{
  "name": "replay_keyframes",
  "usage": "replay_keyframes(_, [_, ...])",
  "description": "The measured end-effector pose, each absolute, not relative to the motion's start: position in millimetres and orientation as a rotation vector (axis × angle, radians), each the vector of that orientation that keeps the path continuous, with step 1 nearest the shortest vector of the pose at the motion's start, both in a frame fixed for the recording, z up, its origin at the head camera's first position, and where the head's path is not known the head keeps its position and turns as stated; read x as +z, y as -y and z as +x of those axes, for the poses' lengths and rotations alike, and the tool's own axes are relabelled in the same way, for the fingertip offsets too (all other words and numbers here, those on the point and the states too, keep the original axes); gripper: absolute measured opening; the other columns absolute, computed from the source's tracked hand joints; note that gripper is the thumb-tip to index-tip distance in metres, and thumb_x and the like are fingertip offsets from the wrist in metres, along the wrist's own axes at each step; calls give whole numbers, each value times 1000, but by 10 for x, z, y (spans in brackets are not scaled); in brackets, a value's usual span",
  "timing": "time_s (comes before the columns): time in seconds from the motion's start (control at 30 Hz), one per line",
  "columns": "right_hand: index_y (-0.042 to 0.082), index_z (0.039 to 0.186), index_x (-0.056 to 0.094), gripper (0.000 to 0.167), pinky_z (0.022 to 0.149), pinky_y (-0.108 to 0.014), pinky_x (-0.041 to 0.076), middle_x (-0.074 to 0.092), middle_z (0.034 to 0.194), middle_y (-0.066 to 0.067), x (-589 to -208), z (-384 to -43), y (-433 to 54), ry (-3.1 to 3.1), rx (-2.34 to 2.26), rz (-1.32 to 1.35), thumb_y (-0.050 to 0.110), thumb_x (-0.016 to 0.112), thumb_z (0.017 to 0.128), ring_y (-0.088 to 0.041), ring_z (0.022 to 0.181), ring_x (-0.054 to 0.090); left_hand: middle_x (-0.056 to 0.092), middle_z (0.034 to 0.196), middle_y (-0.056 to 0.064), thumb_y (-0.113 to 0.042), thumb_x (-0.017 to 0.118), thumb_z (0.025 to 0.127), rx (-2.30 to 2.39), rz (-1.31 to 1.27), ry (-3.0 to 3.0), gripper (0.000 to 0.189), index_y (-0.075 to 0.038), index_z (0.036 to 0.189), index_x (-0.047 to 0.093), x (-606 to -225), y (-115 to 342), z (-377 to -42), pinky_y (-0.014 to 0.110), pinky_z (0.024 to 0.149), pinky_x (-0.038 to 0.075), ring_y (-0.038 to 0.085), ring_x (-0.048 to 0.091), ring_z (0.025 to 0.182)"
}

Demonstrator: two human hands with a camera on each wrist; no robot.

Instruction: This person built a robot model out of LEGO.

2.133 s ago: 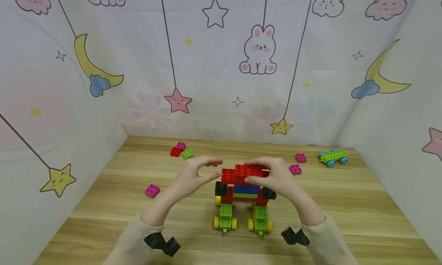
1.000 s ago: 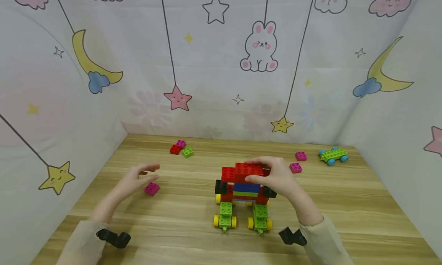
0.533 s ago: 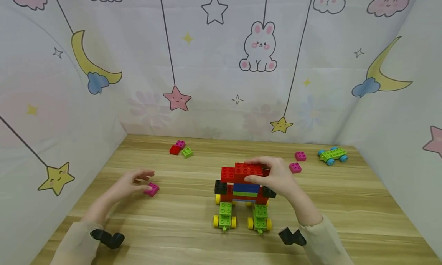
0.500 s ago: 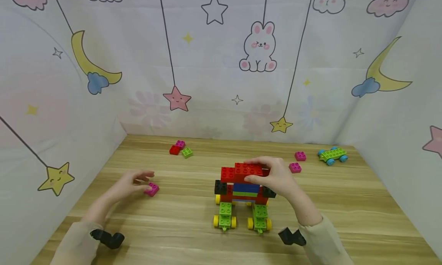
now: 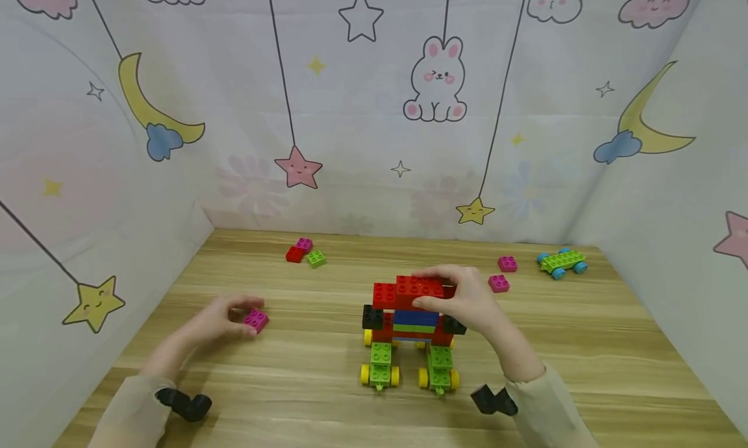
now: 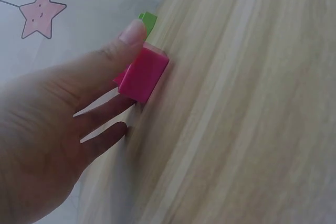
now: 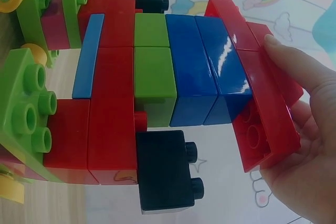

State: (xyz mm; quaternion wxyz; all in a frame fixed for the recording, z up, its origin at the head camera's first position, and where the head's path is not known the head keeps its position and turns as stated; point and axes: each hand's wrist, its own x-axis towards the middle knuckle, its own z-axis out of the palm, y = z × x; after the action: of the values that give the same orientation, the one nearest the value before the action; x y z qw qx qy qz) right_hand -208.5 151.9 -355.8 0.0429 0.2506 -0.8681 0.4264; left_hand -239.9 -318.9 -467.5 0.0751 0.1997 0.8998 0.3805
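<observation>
My right hand point(image 5: 461, 293) grips the red top brick point(image 5: 417, 286) of a brick figure point(image 5: 413, 328) standing upright below it. I judge the figure well along: wheeled green feet point(image 5: 381, 357), blue bricks point(image 5: 416, 317), black bricks point(image 5: 372, 317) and red top all sit stacked. Well apart from it, my left hand point(image 5: 224, 321) pinches a pink brick point(image 5: 256, 321) low at the table point(image 5: 315, 376). Still loose are a small red brick point(image 5: 295, 254), a green brick point(image 5: 316, 259) and another pink one point(image 5: 304, 244) beyond my left hand, and two more pink bricks point(image 5: 508, 264) and a green car point(image 5: 562, 262) past my right.
</observation>
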Motion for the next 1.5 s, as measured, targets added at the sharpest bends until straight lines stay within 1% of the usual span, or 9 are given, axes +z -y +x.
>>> replay_keyframes(0.17, [8,117,71,38,69,-24,55,73,108,-11,-3566,-2089,-1519,2658,1305,766,20,80,82,-18,88,68,59,131,26,-23,81,79,1114,633,-2694,66,7,132,55,-4711,3201,-2408,51,99,48,46,55,120])
replay_keyframes(0.4, [8,117,71,38,69,-24,55,73,109,-10,-3582,-2094,-1520,2648,1306,772,20,80,82,-17,87,68,60,130,26,-22,80,80,1086,635,-2685,63,6,131,57,-4716,3178,-2403,57,99,45,47,54,121])
replay_keyframes(0.63, [9,117,71,38,68,-24,55,73,108,-10,-3598,-2099,-1523,2650,1327,773,20,80,82,-16,86,67,63,128,22,-21,78,82,1042,611,-2725,56,3,130,60,-4728,3176,-2400,40,97,48,41,56,120])
replay_keyframes(0.8, [9,117,71,39,69,-24,54,72,109,-10,-3596,-2093,-1520,2650,1328,764,20,80,82,-17,87,67,65,125,21,-20,78,83,1040,606,-2735,51,2,127,62,-4730,3165,-2398,43,96,48,41,57,118])
replay_keyframes(1.0, [9,117,71,38,66,-25,53,73,104,-9,-3585,-2086,-1523,2649,1337,766,21,80,82,-14,83,67,64,124,23,-20,78,83,1058,568,-2735,50,1,125,63,-4722,3145,-2384,56,97,46,44,56,118])
replay_keyframes(1.1, [9,117,71,38,65,-25,53,74,104,-8,-3586,-2088,-1527,2646,1341,767,21,80,82,-14,82,67,63,125,24,-22,78,83,1061,549,-2733,51,1,125,63,-4726,3145,-2389,58,98,45,45,56,117])
replay_keyframes(1.17, [10,117,71,38,65,-25,53,74,104,-8,-3586,-2091,-1527,2646,1345,766,21,80,82,-14,83,67,64,123,24,-23,78,83,1077,518,-2726,51,1,125,63,-4731,3146,-2399,55,97,46,43,58,115])
replay_keyframes(1.37, [10,117,71,38,65,-25,53,73,105,-9,-3584,-2092,-1528,2644,1347,768,21,80,82,-14,84,67,65,117,22,-22,79,82,1149,422,-2705,49,1,122,63,-4720,3110,-2434,39,88,49,33,64,104])
replay_keyframes(1.5, [9,117,71,38,66,-25,54,73,105,-9,-3578,-2093,-1529,2638,1341,774,21,80,82,-14,83,67,67,111,17,-21,81,81,1157,406,-2796,44,0,116,66,-4678,3034,-2462,36,83,51,27,64,98])
